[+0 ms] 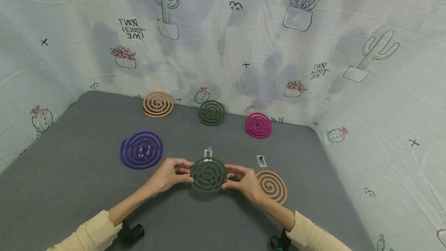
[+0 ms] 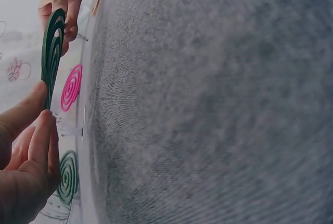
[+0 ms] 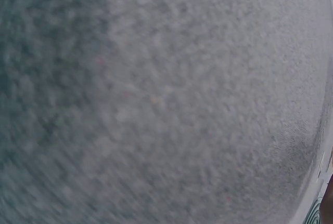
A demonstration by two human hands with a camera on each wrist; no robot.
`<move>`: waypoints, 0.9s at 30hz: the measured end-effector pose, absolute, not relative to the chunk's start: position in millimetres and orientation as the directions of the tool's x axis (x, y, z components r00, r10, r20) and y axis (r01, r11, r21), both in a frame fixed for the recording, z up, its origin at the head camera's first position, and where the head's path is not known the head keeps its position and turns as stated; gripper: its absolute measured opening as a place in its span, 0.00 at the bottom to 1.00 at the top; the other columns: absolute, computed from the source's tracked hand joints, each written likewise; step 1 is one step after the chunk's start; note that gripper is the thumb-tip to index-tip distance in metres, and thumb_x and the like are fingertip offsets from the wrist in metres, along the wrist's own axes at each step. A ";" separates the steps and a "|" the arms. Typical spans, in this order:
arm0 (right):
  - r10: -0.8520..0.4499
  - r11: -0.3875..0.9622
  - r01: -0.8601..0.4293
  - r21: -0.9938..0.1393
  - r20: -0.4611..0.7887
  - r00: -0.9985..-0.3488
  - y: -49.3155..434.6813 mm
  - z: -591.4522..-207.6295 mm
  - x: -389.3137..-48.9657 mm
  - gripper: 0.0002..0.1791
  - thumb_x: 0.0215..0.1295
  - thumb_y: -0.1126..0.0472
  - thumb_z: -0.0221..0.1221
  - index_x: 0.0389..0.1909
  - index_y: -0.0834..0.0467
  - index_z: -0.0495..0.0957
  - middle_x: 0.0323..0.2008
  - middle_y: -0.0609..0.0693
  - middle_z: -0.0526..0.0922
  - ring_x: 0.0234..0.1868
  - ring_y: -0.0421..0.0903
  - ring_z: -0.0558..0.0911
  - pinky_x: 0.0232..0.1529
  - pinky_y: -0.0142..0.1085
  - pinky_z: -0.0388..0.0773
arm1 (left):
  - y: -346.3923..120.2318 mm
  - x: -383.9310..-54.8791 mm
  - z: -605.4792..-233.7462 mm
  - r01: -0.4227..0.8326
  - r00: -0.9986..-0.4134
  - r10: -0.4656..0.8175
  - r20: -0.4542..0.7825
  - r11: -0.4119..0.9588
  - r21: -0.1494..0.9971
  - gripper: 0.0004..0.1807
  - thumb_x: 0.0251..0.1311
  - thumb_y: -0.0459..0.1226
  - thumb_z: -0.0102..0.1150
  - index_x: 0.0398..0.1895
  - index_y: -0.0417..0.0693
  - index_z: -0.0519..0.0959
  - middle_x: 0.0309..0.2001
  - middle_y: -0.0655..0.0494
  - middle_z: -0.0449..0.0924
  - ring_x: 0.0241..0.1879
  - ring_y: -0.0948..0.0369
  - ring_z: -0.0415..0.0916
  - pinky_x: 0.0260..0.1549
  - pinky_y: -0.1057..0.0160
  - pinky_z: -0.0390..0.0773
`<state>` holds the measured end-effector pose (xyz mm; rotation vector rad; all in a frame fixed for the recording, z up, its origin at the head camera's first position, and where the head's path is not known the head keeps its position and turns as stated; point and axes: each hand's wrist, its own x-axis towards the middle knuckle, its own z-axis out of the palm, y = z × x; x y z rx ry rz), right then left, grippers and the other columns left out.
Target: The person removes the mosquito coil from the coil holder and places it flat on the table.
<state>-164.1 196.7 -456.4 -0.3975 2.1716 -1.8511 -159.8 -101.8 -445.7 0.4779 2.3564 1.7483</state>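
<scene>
A dark green mosquito coil (image 1: 208, 174) is held up just above the grey table, its flat face toward the head camera. My left hand (image 1: 171, 176) pinches its left edge between thumb and fingers. On the opposite edge, the thumb and fingers of my right hand (image 1: 243, 181) grip it. The left wrist view shows the coil edge-on between both hands. Right behind the coil lies a small metal stand (image 1: 208, 153). A tan coil (image 1: 270, 186) lies beside the right hand, partly covered by it. Table surface fills most of the right wrist view.
A purple coil (image 1: 153, 142) with a metal stand at its centre lies to the left. Along the back are a tan coil (image 1: 158, 104), another green coil (image 1: 211, 112) and a pink coil (image 1: 258, 125). A second metal stand (image 1: 261, 161) lies right of centre. Printed cloth (image 1: 216, 42) surrounds the table (image 1: 167, 216).
</scene>
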 end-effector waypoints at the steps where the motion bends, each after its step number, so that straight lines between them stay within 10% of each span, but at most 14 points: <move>1: -0.374 0.152 -0.037 -0.988 -0.022 -0.927 197.0 -456.8 -163.5 0.35 0.58 0.82 0.74 0.67 0.82 0.74 0.61 0.76 0.81 0.45 0.31 0.84 0.55 0.27 0.88 | -102.1 -159.5 -445.9 0.154 -0.933 0.356 0.053 0.263 0.952 0.23 0.59 0.23 0.78 0.56 0.21 0.83 0.58 0.27 0.86 0.52 0.41 0.90 0.47 0.63 0.91; 27: -0.431 0.306 -0.070 -0.949 -0.073 -0.899 195.6 -459.2 -155.5 0.33 0.62 0.77 0.74 0.68 0.79 0.76 0.63 0.76 0.81 0.46 0.34 0.84 0.44 0.21 0.83 | -106.6 -166.7 -451.7 0.241 -0.883 0.467 0.054 0.351 0.905 0.22 0.51 0.22 0.82 0.48 0.24 0.83 0.45 0.35 0.90 0.42 0.49 0.92 0.38 0.66 0.91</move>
